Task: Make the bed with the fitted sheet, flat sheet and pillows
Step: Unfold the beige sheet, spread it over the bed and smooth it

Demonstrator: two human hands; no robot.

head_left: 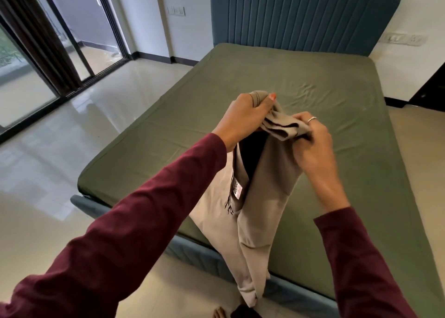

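Above the fitted sheet (301,81), left hand (243,115) and right hand (313,139) (2 together) pinch a hanging beige cloth (265,185).

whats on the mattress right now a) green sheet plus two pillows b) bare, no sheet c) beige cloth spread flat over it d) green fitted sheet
d: the green fitted sheet covers the mattress with no pillows on it, while both hands hold the beige cloth up, bunched.

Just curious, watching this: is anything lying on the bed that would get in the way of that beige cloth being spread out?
Nothing visible does. The green fitted sheet lies bare up to the headboard. The left hand and right hand both grip the beige cloth above the bed's near end.
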